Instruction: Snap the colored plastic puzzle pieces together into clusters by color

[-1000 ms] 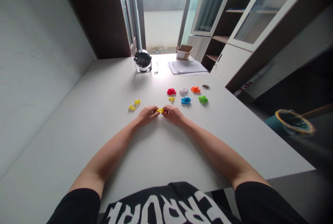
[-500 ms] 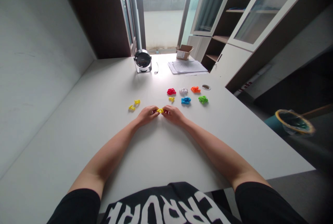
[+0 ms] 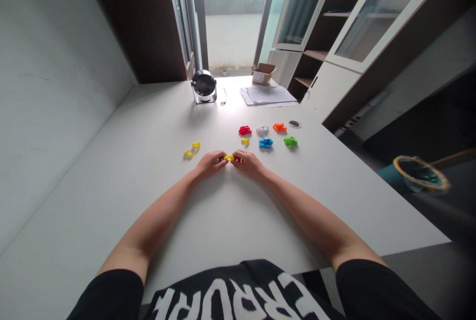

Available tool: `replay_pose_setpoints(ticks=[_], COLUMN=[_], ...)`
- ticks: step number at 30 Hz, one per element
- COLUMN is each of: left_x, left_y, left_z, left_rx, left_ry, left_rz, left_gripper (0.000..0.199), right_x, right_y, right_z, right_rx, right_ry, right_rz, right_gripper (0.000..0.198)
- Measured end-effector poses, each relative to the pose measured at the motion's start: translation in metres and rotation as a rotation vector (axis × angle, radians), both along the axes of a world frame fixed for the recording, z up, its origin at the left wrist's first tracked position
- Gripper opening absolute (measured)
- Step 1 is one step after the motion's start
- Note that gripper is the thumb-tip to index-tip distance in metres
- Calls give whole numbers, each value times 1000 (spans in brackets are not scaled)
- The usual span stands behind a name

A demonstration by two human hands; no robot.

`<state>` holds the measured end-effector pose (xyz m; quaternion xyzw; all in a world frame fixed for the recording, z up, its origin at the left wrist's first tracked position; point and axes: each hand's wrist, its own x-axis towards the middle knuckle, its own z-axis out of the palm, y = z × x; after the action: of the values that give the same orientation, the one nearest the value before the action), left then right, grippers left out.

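Observation:
Between my two hands is a small yellow plastic piece [image 3: 229, 158], too small to tell its exact kind. My left hand [image 3: 210, 163] pinches its left end, and my right hand [image 3: 248, 163] pinches its right end. Left of my left hand lie two similar yellow pieces, one nearer [image 3: 188, 153] and one farther [image 3: 196, 145]. Just beyond my right hand rests another yellow piece [image 3: 245, 141]. Small clusters of plastic lie past it: red [image 3: 245, 130], whitish [image 3: 262, 130], orange [image 3: 279, 127], blue [image 3: 266, 143] and green [image 3: 290, 142].
A round black device on a stand [image 3: 204, 86] is at the back of the white table [image 3: 238, 221]. Papers [image 3: 268, 96] and an open cardboard box [image 3: 262, 74] stand at the back right. A cable hole [image 3: 295, 124] is right of the orange cluster. A bin [image 3: 420, 173] stands off the right edge.

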<state>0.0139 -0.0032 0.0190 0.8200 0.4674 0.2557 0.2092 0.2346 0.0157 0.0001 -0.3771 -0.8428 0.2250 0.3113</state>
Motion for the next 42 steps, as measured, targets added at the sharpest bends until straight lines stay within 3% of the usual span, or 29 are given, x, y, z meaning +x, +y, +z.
replay_pose_setpoints(ticks=[42], left_x=[-2], left_y=[3], left_z=[-5], left_rx=[2], left_ry=[-16], left_rz=[-19], left_gripper=[19], right_x=[0], right_y=[2], right_z=[-4], right_rx=[4], right_ry=[-4], right_rz=[5], right_gripper=[7])
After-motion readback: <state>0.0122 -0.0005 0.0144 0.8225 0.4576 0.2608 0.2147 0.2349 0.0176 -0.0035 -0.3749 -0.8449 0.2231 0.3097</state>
